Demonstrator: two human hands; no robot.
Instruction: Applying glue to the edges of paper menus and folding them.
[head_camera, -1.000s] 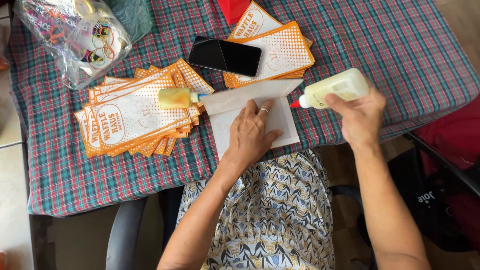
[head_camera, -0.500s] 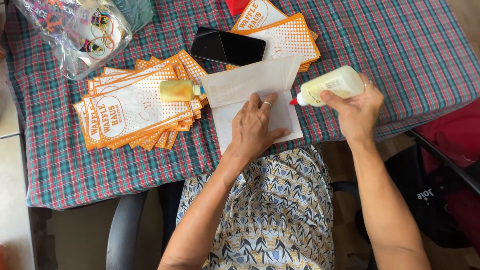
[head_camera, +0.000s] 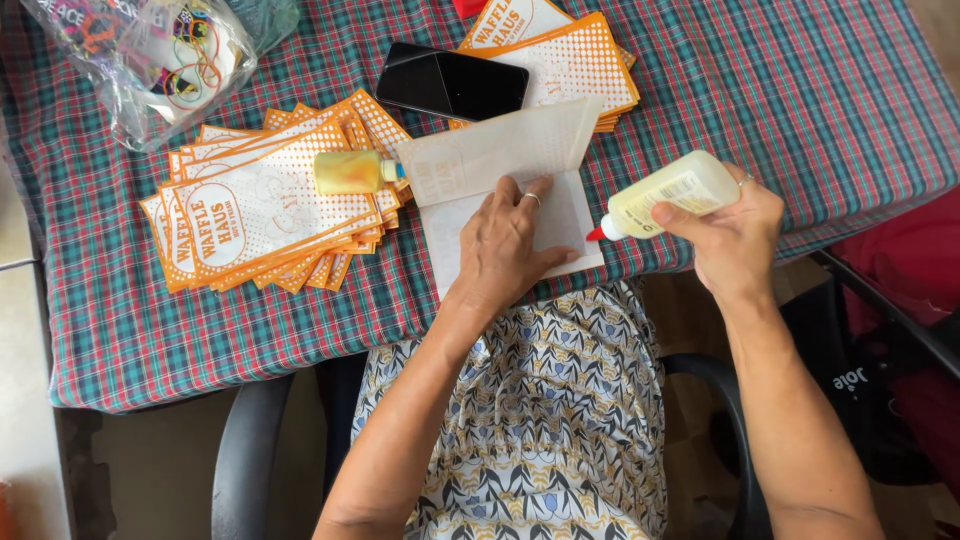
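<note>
My left hand (head_camera: 510, 245) lies flat on a white paper bag (head_camera: 560, 215) at the table's near edge, pressing it down. The bag's upper flap (head_camera: 490, 150) stands folded up and open. My right hand (head_camera: 735, 235) grips a pale yellow glue bottle (head_camera: 670, 192), tilted with its red nozzle pointing at the bag's right edge. A second small yellow glue bottle (head_camera: 352, 172) lies on a fanned stack of orange-and-white paper bags (head_camera: 270, 210) to the left.
A black phone (head_camera: 452, 82) lies beyond the flap, next to another stack of orange bags (head_camera: 575, 60). A clear plastic bag of rubber bands (head_camera: 150, 55) sits at the far left. The plaid tablecloth (head_camera: 780, 90) covers the table; a black chair arm (head_camera: 240, 450) is below.
The bag's upper flap has lifted and folded open. My left hand stays pressed on the bag. The glue bottle in my right hand has come closer to the bag's right edge.
</note>
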